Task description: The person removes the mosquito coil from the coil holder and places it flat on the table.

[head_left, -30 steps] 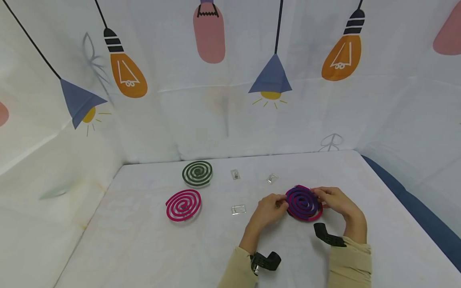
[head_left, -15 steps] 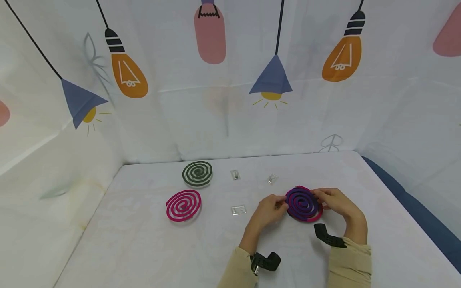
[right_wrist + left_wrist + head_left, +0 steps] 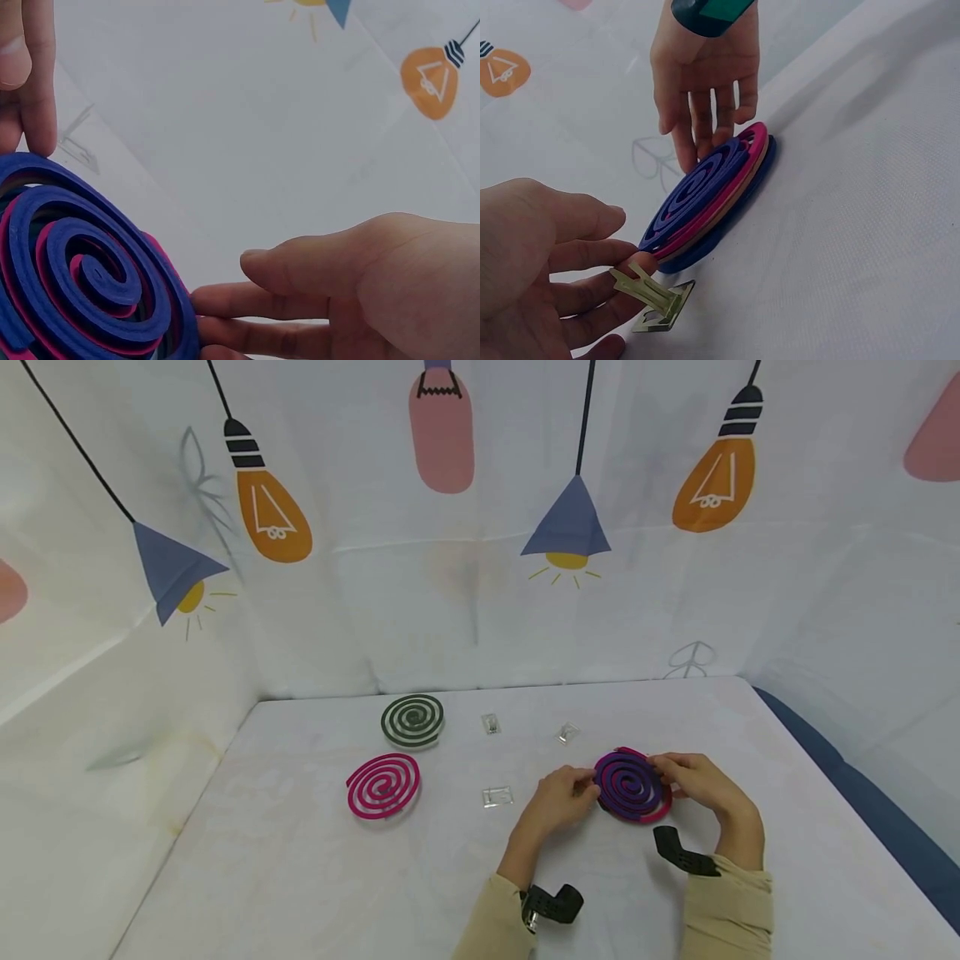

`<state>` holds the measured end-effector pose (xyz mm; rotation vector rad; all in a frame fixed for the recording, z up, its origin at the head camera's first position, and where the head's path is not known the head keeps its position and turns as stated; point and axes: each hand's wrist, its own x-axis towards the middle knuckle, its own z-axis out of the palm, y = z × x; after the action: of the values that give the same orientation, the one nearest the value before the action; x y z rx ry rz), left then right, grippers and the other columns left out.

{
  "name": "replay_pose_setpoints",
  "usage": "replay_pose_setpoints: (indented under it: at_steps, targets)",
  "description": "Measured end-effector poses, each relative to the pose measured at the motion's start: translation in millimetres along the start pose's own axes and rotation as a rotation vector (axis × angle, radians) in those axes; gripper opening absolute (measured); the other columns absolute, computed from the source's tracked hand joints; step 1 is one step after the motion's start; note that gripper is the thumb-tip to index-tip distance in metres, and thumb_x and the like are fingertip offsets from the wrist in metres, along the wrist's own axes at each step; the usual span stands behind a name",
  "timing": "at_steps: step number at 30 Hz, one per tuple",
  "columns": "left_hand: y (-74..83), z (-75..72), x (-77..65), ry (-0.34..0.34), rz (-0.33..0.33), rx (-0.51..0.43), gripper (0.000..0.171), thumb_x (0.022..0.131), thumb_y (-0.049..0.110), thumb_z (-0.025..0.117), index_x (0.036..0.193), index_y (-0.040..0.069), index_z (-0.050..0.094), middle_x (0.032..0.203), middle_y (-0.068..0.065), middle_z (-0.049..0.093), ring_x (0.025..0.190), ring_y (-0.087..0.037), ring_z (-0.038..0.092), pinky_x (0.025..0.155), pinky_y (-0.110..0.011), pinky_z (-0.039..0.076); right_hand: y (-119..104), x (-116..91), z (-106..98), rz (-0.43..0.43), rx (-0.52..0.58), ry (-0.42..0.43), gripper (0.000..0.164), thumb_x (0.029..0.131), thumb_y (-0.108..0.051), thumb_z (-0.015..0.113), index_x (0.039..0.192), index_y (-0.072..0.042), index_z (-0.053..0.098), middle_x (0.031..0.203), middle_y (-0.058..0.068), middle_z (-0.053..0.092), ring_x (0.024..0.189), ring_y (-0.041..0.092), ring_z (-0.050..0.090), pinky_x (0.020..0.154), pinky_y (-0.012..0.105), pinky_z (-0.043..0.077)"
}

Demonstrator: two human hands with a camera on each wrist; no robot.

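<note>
A stack of spiral mosquito coils [image 3: 632, 783], purple-blue on top with pink, brown and dark blue layers beneath, lies on the right part of the white table. My left hand [image 3: 561, 797] touches the stack's left edge with extended fingertips. Beside those fingers, in the left wrist view, a small metal coil stand [image 3: 656, 300] points its prongs upward; whether the fingers touch it, I cannot tell. On the opposite edge my right hand [image 3: 697, 781] rests nearly straight fingers against the coils, thumb apart from them in the right wrist view [image 3: 322, 292].
A pink coil [image 3: 383, 787] and a green coil [image 3: 412, 721] lie to the left. Metal stands lie between them and the stack: one [image 3: 497, 797] nearer, two [image 3: 491, 723] [image 3: 567, 732] farther back. A printed white curtain [image 3: 480, 610] hangs behind the table.
</note>
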<state>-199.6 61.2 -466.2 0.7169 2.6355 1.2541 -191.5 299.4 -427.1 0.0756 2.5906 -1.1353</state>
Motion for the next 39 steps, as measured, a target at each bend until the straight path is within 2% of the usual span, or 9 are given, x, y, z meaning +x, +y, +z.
replay_pose_setpoints:
  at_steps: [8,11,14,18,22,25,28,31,39]
  targets:
    - [-1.1,-0.8,0.5,-0.003,0.030,-0.004,0.033,0.092,0.023,0.057,0.120,0.005,0.064,0.096,-0.003,0.064,0.080,-0.004,0.053,0.071,-0.014,0.043,0,-2,0,-0.034,0.037,0.011,0.046,0.102,-0.027,0.036,0.131,0.008,0.047,0.124,0.031,0.053,0.106,0.033,0.057,0.083,0.042,0.053]
    - [1.6,-4.6,0.8,0.004,0.060,-0.035,0.034,0.093,0.020,0.057,0.122,0.004,0.062,0.099,-0.005,0.065,0.086,-0.008,0.058,0.075,-0.015,0.046,-2,-2,-2,-0.049,0.046,0.040,0.045,0.102,-0.025,0.035,0.133,0.006,0.044,0.128,0.031,0.050,0.109,0.035,0.056,0.085,0.043,0.053]
    - [4.1,-10.9,-1.5,0.018,0.055,-0.075,0.035,0.094,0.021,0.055,0.125,0.006,0.060,0.106,-0.006,0.065,0.097,-0.013,0.061,0.082,-0.020,0.048,-6,-3,-1,-0.068,0.046,0.072,0.045,0.103,-0.026,0.035,0.134,0.006,0.043,0.130,0.032,0.049,0.112,0.039,0.053,0.087,0.044,0.052]
    - [3.9,-19.6,-7.3,0.061,0.033,-0.096,0.034,0.094,0.023,0.055,0.126,0.012,0.060,0.112,-0.005,0.065,0.103,-0.016,0.061,0.088,-0.026,0.048,-14,-3,4,-0.101,0.055,0.105,0.045,0.102,-0.027,0.037,0.133,0.005,0.045,0.130,0.031,0.050,0.112,0.039,0.053,0.088,0.044,0.051]
    - [3.1,-26.2,-9.2,0.133,0.094,-0.098,0.031,0.094,0.020,0.056,0.123,0.011,0.061,0.111,-0.007,0.066,0.101,-0.018,0.063,0.087,-0.028,0.048,-25,-2,9,-0.128,0.048,0.133,0.045,0.102,-0.028,0.040,0.133,0.002,0.046,0.131,0.027,0.050,0.112,0.038,0.054,0.089,0.045,0.049]
    - [3.0,-31.7,-11.5,0.170,0.130,-0.111,0.029,0.094,0.018,0.056,0.121,0.010,0.062,0.111,-0.008,0.066,0.101,-0.019,0.064,0.086,-0.027,0.049,-31,-2,13,-0.152,0.042,0.154,0.044,0.101,-0.029,0.041,0.133,0.001,0.047,0.133,0.026,0.050,0.115,0.039,0.053,0.094,0.050,0.046]
    - [3.2,-39.2,-15.6,0.184,0.125,-0.123,0.029,0.095,0.019,0.055,0.122,0.010,0.061,0.114,-0.006,0.066,0.101,-0.018,0.063,0.087,-0.027,0.049,-35,0,17,-0.177,0.033,0.179,0.042,0.101,-0.029,0.041,0.132,0.000,0.049,0.132,0.025,0.051,0.117,0.039,0.051,0.096,0.054,0.042]
    - [2.9,-47.9,-19.5,0.207,0.132,-0.143,0.030,0.096,0.019,0.054,0.123,0.009,0.061,0.116,-0.006,0.065,0.102,-0.018,0.063,0.088,-0.033,0.051,-40,2,21,-0.213,0.028,0.198,0.041,0.101,-0.028,0.042,0.131,-0.001,0.050,0.131,0.024,0.053,0.118,0.040,0.049,0.097,0.056,0.040]
    - [-4.3,-71.0,-23.5,0.285,0.125,-0.170,0.029,0.096,0.018,0.055,0.124,0.013,0.059,0.118,-0.005,0.062,0.104,-0.019,0.060,0.090,-0.041,0.051,-61,12,34,-0.306,0.020,0.230,0.039,0.099,-0.025,0.048,0.132,-0.004,0.048,0.121,0.023,0.058,0.116,0.042,0.052,0.092,0.056,0.044]
